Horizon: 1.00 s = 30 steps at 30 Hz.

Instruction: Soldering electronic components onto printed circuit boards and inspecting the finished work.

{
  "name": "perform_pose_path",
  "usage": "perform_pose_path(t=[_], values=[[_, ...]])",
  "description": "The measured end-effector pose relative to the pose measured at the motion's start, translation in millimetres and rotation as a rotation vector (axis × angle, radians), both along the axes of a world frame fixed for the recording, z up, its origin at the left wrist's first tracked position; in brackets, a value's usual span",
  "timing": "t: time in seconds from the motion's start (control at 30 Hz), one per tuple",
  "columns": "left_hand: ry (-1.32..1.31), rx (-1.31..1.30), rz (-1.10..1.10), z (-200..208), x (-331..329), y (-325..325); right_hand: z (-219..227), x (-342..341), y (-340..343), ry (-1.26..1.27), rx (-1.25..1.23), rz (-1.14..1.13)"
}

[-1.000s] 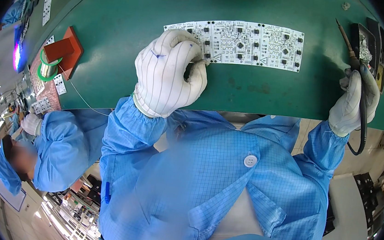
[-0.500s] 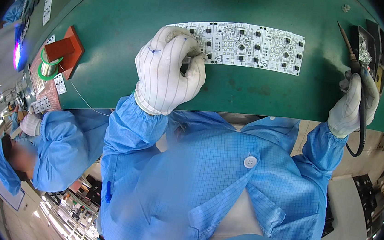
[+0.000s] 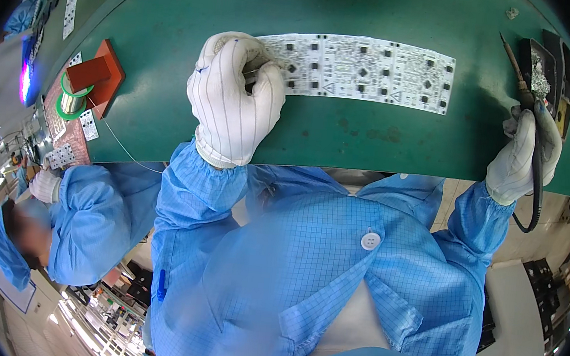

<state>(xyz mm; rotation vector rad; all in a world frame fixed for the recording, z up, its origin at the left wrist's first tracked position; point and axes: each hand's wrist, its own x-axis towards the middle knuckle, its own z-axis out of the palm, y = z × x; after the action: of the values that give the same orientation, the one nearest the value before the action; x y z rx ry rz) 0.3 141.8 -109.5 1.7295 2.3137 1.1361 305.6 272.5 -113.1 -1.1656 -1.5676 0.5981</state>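
Note:
A long white circuit board (image 3: 340,67) with black components lies on the green bench. At its left end, my gloved left hand (image 3: 236,104) has its fingers curled down and thumb pressed in, pinching that end. The fingertips and the board's left edge are partly hidden under the glove. On the far right, my gloved right hand (image 3: 526,152) is closed round a soldering iron (image 3: 525,91). The iron's tip points up and away, and its black cable hangs down past the bench edge. The iron is well apart from the board.
Left stand a red-brown block holder (image 3: 107,82) and a green-rimmed solder wire spool (image 3: 71,104), its wire trailing toward my left sleeve. A black tray with silvery scraps (image 3: 540,75) sits beside the iron. Another person in blue (image 3: 99,222) works at left.
My left hand has slid left, uncovering more components at the board's left end. The board has shifted slightly right and looks blurred. My right hand and the iron are almost unmoved.

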Motion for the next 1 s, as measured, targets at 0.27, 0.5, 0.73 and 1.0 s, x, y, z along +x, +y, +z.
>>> perform_pose_path(t=[0.27,0.5,0.73,1.0], values=[[-0.090,0.036,-0.390,1.9,-0.4,1.4,1.3,0.0,0.1,-0.026,-0.010,0.000],[-0.091,-0.077,-0.228,3.0,7.4,-0.5,0.9,-0.5,-0.2,-0.007,-0.019,-0.015],[-0.096,-0.016,-0.144,-3.5,1.7,1.1,1.0,-2.8,0.2,-0.020,-0.005,-0.014],[-0.065,-0.034,-0.136,-4.1,-1.8,-0.9,0.5,-7.0,-0.6,-0.013,0.004,-0.033]])
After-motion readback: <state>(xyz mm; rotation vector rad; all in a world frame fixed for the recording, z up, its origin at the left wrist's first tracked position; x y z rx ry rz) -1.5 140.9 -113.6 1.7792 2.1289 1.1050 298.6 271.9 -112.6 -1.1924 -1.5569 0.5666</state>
